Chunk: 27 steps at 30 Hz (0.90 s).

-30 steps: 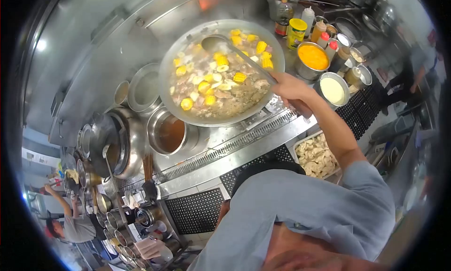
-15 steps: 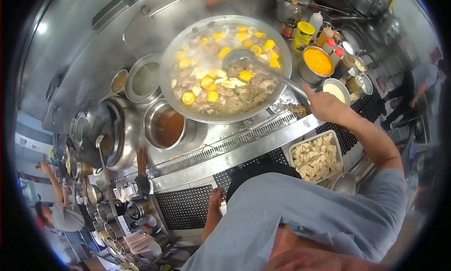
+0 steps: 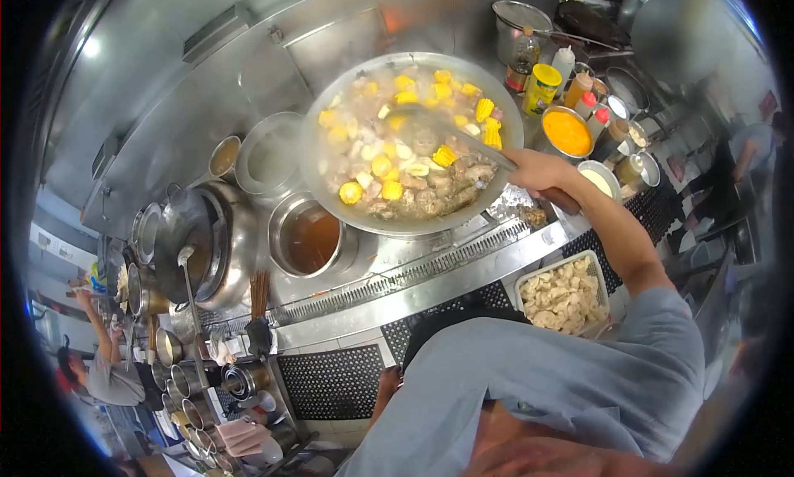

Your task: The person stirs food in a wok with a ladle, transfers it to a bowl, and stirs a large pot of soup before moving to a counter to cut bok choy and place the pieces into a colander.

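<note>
Since the right hand pushed forward, fingers clench a grey metal ladle — stirring farther beyond them; left hand's unclear.

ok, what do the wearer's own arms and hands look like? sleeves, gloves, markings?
Right arm: loose grey-blue short sleeve, plain, no print visible, same fabric as the shirt. Forearm is uncovered, with no watch or band showing. Right hand: no glove. Left hand: looks ungloved, but small and partly hidden; finer detail can't be told.
</note>
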Each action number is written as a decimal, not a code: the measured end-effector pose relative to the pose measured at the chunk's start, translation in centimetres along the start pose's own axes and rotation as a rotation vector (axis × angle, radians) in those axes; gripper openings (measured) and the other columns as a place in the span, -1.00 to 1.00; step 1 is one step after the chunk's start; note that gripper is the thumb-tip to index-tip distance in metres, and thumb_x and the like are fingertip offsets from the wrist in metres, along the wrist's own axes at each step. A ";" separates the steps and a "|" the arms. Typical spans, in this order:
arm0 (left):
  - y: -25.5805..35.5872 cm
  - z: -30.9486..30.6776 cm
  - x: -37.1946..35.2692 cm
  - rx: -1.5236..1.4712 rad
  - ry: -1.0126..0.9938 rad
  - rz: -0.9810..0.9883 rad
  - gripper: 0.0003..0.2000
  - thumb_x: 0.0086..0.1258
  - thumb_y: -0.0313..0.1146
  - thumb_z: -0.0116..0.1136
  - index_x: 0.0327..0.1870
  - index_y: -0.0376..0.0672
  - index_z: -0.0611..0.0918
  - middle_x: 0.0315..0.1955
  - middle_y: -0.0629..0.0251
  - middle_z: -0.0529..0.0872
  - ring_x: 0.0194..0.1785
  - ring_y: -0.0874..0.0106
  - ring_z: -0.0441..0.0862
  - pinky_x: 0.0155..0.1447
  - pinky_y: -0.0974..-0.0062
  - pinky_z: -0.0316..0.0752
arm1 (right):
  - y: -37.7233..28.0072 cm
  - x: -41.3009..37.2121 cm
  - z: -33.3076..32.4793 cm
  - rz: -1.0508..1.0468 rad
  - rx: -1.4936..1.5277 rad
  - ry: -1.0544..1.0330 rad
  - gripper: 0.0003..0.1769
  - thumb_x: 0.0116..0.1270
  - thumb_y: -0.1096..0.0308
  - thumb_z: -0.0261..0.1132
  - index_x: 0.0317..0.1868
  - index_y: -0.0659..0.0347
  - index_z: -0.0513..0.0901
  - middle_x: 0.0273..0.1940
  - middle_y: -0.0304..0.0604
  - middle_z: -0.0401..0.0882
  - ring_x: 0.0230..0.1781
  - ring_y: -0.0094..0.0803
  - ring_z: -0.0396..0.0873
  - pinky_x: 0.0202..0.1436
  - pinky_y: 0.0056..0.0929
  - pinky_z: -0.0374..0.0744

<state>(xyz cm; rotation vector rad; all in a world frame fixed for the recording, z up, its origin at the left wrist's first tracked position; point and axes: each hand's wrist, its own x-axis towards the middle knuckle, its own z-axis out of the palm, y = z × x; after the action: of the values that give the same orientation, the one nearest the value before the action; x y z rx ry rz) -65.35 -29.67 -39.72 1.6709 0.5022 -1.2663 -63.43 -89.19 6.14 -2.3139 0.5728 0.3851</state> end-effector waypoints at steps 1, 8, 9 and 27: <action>1.5 0.6 -1.6 0.032 0.034 -0.018 -0.84 0.42 -0.29 -0.11 -0.31 -0.09 0.53 -0.55 0.45 0.48 -0.51 0.51 0.45 -0.47 0.50 0.36 | -0.4 -1.1 -0.6 0.000 0.071 0.049 -0.43 0.15 0.36 0.12 0.19 0.38 0.36 -0.44 0.04 0.59 -0.66 -0.30 0.54 -0.54 -0.31 0.52; 7.1 2.3 -6.3 -0.091 0.015 0.014 -0.85 0.41 -0.30 -0.08 -0.36 -0.07 0.51 -0.58 0.46 0.44 -0.55 0.60 0.41 -0.53 0.58 0.33 | 0.3 4.6 -5.6 -0.053 -0.011 0.351 -0.43 0.18 0.35 0.12 0.22 0.39 0.37 -0.33 0.13 0.60 -0.64 -0.27 0.56 -0.51 -0.29 0.54; 7.2 2.3 -6.6 0.037 0.047 0.149 -0.85 0.42 -0.31 -0.08 -0.35 -0.09 0.51 -0.58 0.44 0.45 -0.55 0.59 0.41 -0.53 0.58 0.34 | 0.4 6.5 -6.1 -0.037 -0.088 0.354 -0.38 0.17 0.34 0.13 0.27 0.37 0.35 -0.21 0.18 0.62 -0.57 -0.25 0.60 -0.46 -0.27 0.56; -5.9 -0.7 -1.0 0.905 0.052 0.559 -0.69 0.24 -0.20 0.14 -0.08 -0.21 0.57 -0.18 -0.01 0.63 -0.13 0.06 0.59 -0.10 0.16 0.52 | -11.9 9.2 -0.9 -0.162 -0.812 0.050 -0.39 0.24 0.50 0.10 0.34 0.25 0.27 -0.17 0.08 0.64 -0.16 -0.08 0.66 -0.21 -0.14 0.60</action>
<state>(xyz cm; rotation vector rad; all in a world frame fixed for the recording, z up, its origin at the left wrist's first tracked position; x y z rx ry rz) -69.86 -26.07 -41.32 2.3463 -0.5910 -1.0684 -49.41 -84.77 9.69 -3.1252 0.2621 0.5541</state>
